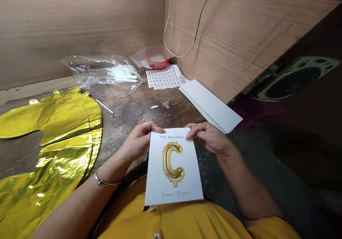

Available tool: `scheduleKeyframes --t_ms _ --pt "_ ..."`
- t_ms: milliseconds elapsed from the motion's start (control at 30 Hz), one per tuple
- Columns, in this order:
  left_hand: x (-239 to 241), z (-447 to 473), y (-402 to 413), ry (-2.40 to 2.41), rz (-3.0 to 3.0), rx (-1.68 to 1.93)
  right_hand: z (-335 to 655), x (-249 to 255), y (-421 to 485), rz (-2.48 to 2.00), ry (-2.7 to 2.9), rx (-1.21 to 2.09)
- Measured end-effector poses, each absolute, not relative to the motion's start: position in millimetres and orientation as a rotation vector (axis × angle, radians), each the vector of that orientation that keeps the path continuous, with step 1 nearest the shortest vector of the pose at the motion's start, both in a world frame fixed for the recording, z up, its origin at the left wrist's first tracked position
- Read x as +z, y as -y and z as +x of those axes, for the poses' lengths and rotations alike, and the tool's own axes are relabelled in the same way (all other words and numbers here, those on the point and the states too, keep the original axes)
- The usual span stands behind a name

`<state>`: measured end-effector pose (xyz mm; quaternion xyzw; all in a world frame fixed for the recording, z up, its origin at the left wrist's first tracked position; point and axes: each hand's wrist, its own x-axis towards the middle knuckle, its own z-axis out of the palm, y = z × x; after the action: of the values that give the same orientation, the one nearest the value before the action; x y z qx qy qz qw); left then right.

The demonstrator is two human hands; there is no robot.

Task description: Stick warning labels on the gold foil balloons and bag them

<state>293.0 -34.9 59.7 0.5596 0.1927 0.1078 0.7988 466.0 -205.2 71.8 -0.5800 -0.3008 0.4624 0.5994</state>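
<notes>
A white card printed "FOIL BALLOONS" with a golden letter C is held upright in front of my body. My left hand pinches its upper left corner, thumb on the front face. At the upper right corner, my right hand grips the card with fingertips over the edge. Whatever lies behind the card is hidden. To the left, flat gold foil balloons are spread over the table.
On the worn table lie a thin white stick, a clear bag of white sticks, printed label sheets and long white cards. A red basket stands in the corner. A cable hangs from above.
</notes>
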Motion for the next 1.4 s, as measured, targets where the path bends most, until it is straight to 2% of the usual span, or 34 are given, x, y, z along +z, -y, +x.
scheduleKeyframes --t_ms 200,267,400,533,767,1000,1200,1267,1400 --pt "58 294 46 -0.237 1.903 0.626 474 76 195 -1.512 0.741 1.010" --pt "57 295 46 -0.195 1.939 0.591 473 75 195 -1.623 0.880 0.977" --pt "61 302 41 -0.344 1.581 0.362 471 82 201 -1.767 1.076 0.658" --pt "73 311 44 -0.327 1.762 0.186 462 94 207 -1.838 1.259 0.498" --pt "56 303 69 -0.395 1.573 0.238 454 86 220 -1.854 1.256 0.413" --pt "49 296 80 -0.398 1.879 0.324 458 95 224 -1.832 1.409 0.633" --pt "49 296 81 -0.240 2.122 0.460 437 109 218 -2.218 1.746 0.223" --pt "48 295 81 -0.187 2.155 0.479 443 110 217 -2.143 1.736 0.454" --pt "49 295 80 -0.245 2.067 0.430 474 99 215 -1.650 1.382 1.304"
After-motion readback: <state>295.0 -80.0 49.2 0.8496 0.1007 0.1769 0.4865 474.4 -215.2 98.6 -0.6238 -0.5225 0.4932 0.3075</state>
